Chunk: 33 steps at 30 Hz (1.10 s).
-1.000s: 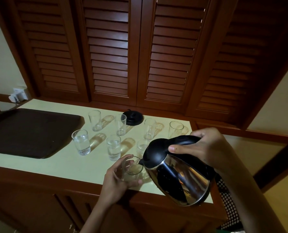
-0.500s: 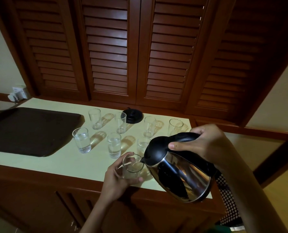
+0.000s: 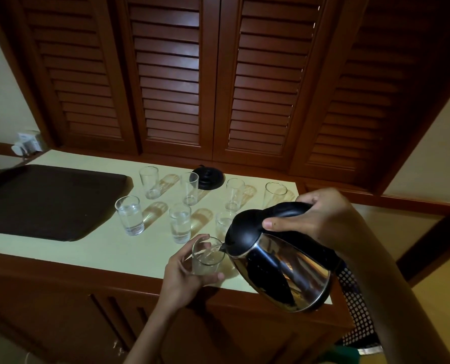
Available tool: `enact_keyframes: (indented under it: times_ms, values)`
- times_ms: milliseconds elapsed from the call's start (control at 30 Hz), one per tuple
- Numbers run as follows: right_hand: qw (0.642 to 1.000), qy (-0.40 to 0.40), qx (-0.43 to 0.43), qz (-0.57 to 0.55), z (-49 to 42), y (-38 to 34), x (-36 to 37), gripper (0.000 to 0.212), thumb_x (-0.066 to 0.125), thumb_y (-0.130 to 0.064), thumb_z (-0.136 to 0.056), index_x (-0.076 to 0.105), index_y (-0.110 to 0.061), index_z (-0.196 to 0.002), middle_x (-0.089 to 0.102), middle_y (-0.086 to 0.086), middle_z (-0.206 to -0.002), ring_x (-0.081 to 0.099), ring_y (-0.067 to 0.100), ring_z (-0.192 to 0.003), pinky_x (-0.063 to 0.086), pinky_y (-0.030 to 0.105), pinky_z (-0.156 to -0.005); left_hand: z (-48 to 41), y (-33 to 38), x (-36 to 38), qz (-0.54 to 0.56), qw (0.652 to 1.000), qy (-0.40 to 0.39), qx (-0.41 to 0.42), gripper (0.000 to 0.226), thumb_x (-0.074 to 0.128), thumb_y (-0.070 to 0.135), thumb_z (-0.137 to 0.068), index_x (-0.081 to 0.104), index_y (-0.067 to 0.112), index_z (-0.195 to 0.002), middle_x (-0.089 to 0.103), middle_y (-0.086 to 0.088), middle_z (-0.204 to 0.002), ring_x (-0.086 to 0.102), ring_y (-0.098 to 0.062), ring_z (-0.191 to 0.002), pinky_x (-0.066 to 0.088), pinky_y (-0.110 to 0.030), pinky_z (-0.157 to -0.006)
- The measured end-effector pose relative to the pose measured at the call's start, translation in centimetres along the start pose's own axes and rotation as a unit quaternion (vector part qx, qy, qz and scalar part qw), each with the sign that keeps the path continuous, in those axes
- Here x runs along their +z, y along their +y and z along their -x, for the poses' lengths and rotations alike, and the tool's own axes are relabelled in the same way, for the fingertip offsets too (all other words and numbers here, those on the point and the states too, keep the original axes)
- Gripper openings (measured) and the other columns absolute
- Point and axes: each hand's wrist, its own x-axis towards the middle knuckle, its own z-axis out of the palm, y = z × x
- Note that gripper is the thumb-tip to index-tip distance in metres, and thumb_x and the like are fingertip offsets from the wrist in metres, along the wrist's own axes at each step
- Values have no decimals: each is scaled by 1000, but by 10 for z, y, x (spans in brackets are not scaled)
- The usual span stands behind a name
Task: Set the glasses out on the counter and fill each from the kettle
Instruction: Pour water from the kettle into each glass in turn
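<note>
Pouring is under way in the head view: the right hand (image 3: 321, 219) is wrapped around the black handle of the steel kettle (image 3: 279, 264), thumb laid along the lid, tipping it so the spout sits just over the rim of the near glass (image 3: 206, 258). The left hand (image 3: 184, 271) is closed around that glass at the front edge of the counter (image 3: 61, 248), probably to keep it from sliding or tipping as the thin stream of water runs in. Seven more glasses stand in two rows behind it; the left front glass (image 3: 129, 215) and the middle front glass (image 3: 179, 223) clearly hold water, while the third front glass (image 3: 223, 223) is partly hidden by the kettle, so its level cannot be told. The four in the back row look empty or nearly so. Set aside at the back, the kettle base (image 3: 206, 177) leaves room for pouring, and the dark tray (image 3: 42, 200) lies bare at the left, apparently where the glasses came from.
</note>
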Motion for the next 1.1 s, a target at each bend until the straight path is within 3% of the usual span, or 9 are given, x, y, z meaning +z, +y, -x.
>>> enact_keyframes:
  times_ms: [167,500,867,1033,1100]
  values:
    - [1000,5,-14,3,1,-2,0,55,96,-45,-58,78,3,-81,81,12,-73,80,32,-68,63,55,-72,0,0,0,-4,1000,-2,-3,84,97,-6,-53,69,23,-127,77,0,-112,73,-2,-101,56,-12,-76]
    - [1000,10,-12,6,1,-4,-1,65,95,-51,-54,76,4,-81,81,14,-75,79,34,-72,62,59,-74,-1,-4,0,-8,1000,4,-5,88,101,7,-51,67,29,-129,76,7,-117,72,-6,-109,59,-28,-92]
    - [1000,5,-12,6,3,1,-4,57,96,-49,-55,77,1,-76,81,11,-72,80,30,-68,64,57,-75,-4,-6,4,-5,1000,0,-6,87,101,6,-50,69,31,-126,76,7,-116,71,-7,-111,60,-29,-93]
    - [1000,-2,-6,-2,3,2,-6,83,88,-67,-35,77,2,-79,81,13,-73,80,33,-69,63,60,-74,-5,-5,6,1,1000,2,-10,86,101,5,-50,69,31,-126,77,11,-114,71,-6,-111,59,-26,-92]
    - [1000,-2,-6,1,3,4,-7,68,92,-59,-44,77,0,-76,81,11,-71,80,31,-68,64,55,-74,-5,-3,7,1,1000,1,-11,85,101,5,-51,69,32,-126,77,12,-114,70,-2,-110,60,-32,-94]
